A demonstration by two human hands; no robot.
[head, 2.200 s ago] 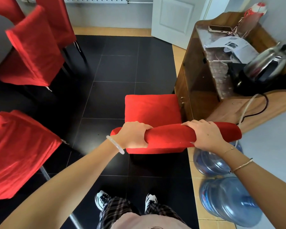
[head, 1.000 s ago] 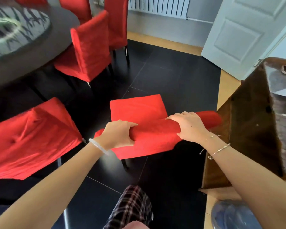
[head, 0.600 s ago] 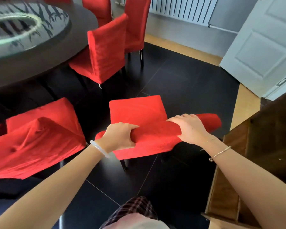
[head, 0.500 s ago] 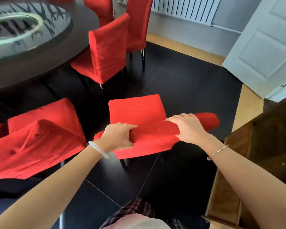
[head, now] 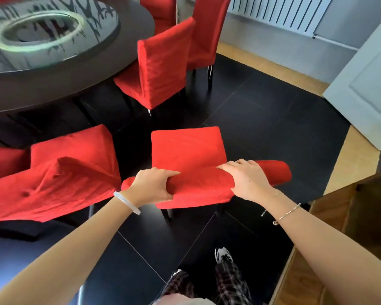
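Here the left hand [head: 151,186] and right hand [head: 248,180] clench the red chair [head: 185,148] by its backrest; drifting left, it could strike the neighbouring chair [head: 53,172].

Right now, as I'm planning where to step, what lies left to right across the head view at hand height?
neighbouring red chair → left hand → right hand → wooden cabinet. Both hands grip the backrest of the held red chair, which spans them, so it is left out.

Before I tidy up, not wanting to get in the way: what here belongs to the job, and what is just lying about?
In the job: held chair, left hand and right hand gripping its back.
Lying about: table, left chair, far chair, radiator, door, cabinet.
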